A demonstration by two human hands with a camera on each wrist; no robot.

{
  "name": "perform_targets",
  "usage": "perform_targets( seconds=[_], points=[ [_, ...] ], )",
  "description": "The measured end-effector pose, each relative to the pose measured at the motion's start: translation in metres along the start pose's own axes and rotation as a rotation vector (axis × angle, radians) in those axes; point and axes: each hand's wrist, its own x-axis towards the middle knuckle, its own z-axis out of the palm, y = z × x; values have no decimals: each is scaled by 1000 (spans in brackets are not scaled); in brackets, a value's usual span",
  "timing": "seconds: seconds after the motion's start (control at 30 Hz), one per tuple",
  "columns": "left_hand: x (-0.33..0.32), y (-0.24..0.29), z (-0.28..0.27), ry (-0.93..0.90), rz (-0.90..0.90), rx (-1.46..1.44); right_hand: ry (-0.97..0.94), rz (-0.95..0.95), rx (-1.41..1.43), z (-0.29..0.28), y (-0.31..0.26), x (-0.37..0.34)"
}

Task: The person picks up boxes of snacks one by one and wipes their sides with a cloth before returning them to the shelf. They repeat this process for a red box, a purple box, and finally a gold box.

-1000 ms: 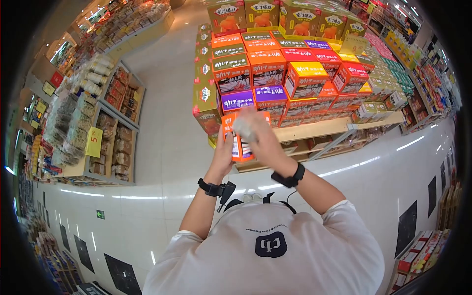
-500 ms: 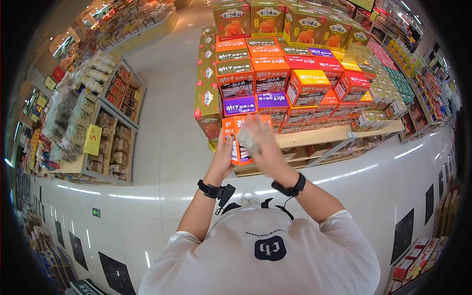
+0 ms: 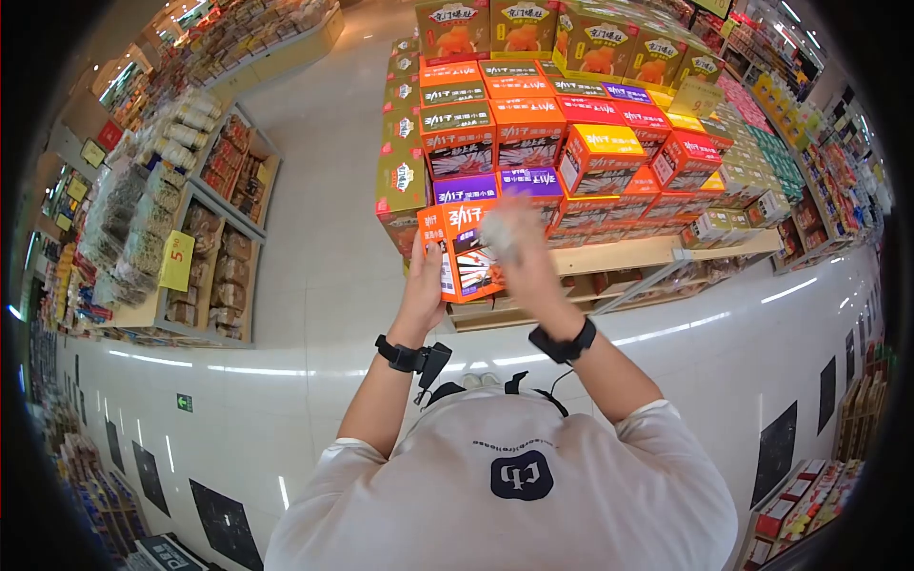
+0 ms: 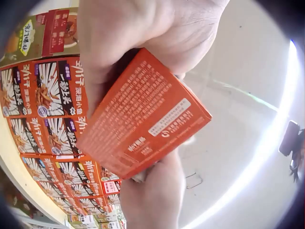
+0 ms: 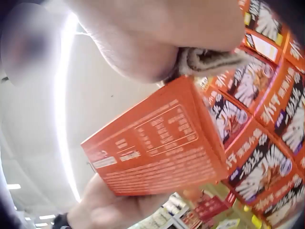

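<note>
My left hand point(image 3: 421, 285) grips an orange snack box point(image 3: 464, 276) by its left side, tilted in front of the display. A folded greyish-white cloth point(image 3: 497, 233) is bunched in my right hand point(image 3: 533, 266), which is blurred by motion over the box's right part. In the right wrist view the cloth point(image 5: 209, 62) sticks out from under curled fingers, right at the box's upper edge. Fine white print covers the box face point(image 4: 143, 119) seen in the left wrist view, with the left palm above it and the right hand point(image 4: 155, 191) below.
Orange, purple and yellow-topped boxes point(image 3: 528, 143) are stacked just ahead on a wooden shelf point(image 3: 609, 259). Green-gold cartons point(image 3: 403, 181) stand at the stack's left side. Another shelf unit point(image 3: 214, 257) with packaged food and a yellow price tag point(image 3: 178, 262) is across the aisle.
The orange box has shifted slightly left and turned, so more of its printed face shows. My right hand with the cloth has moved a little to the right over it.
</note>
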Motion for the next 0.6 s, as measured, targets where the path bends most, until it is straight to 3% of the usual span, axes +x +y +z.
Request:
perform_targets(
  seconds=[0.07,0.1,0.13,0.2,0.27,0.33,0.4,0.47,0.53,0.6],
  points=[
    [-3,1,6,25,-2,22,236,148,-112,-13,6,15],
    [-2,1,8,46,-7,42,108,53,-130,-2,15,4],
    [1,-3,3,47,-5,44,108,51,-129,-1,-3,0],
    [7,-10,-5,85,57,32,-233,-111,3,0,-37,-9],
    [7,-8,-4,77,55,39,-205,-94,-26,-2,-15,-4],
    [4,-2,0,50,57,7,194,220,-28,1,15,0],
    [4,0,0,73,57,29,144,206,-7,-4,8,-3],
    [7,-1,-5,106,16,-50,-90,-4,-136,-14,-24,-8],
    [8,2,-6,87,20,-69,6,-27,-199,-8,-7,-9],
    [8,0,5,64,34,-110,285,399,485,-2,11,-6]
  ],
)
